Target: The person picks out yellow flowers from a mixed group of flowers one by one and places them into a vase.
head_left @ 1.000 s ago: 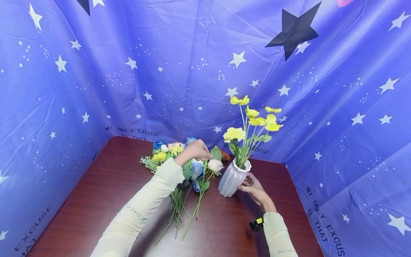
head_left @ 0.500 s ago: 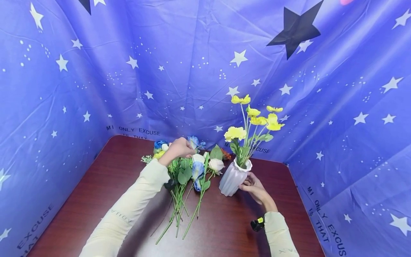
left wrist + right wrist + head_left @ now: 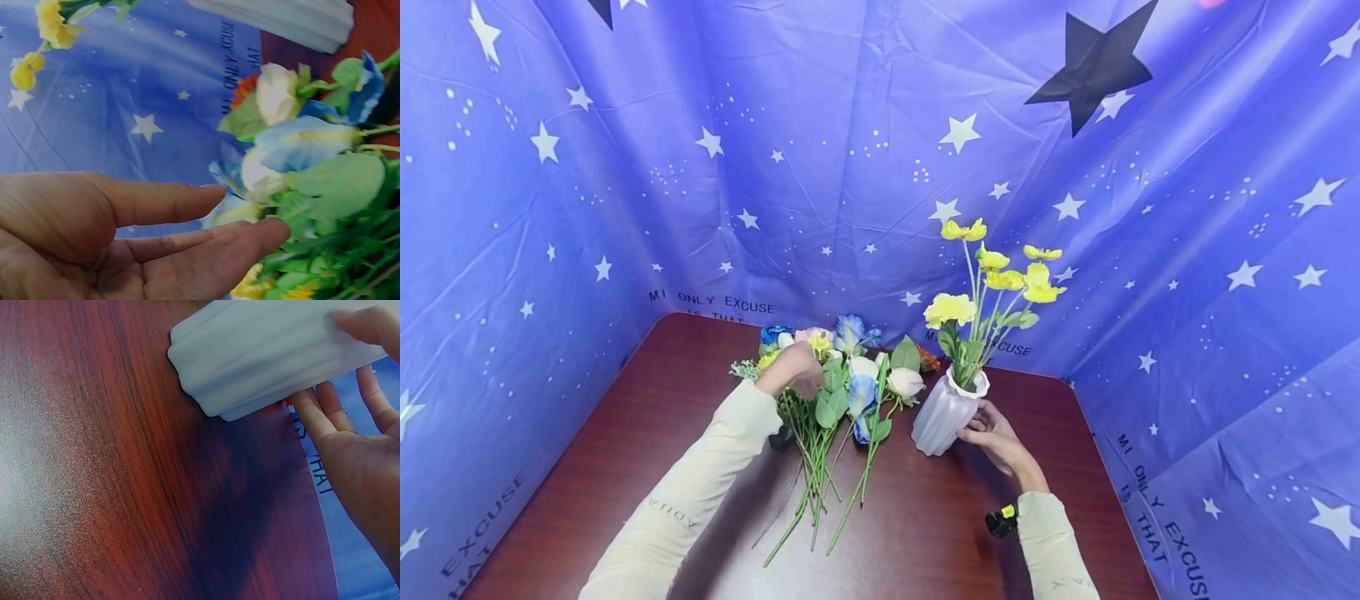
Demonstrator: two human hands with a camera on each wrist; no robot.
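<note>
My right hand holds the side of a white fluted vase, thumb in front and fingers behind, as the right wrist view shows on the vase's pale wall. Several yellow flowers on long stems stand in it. Over the heap of loose artificial flowers to the left is my left hand. In the left wrist view its thumb and fingers are extended with a gap between them and nothing held. Just past the fingertips lie green leaves, a pale blue iris and a cream rose.
Green stems of the heap point toward the front of the dark red wooden table. A pale pink rose lies between heap and vase, with an orange flower behind it. A blue star-patterned cloth surrounds the table.
My left hand has moved left and lower, from above the pale rose and blue iris to the left part of the heap. My right hand keeps its hold on the vase.
</note>
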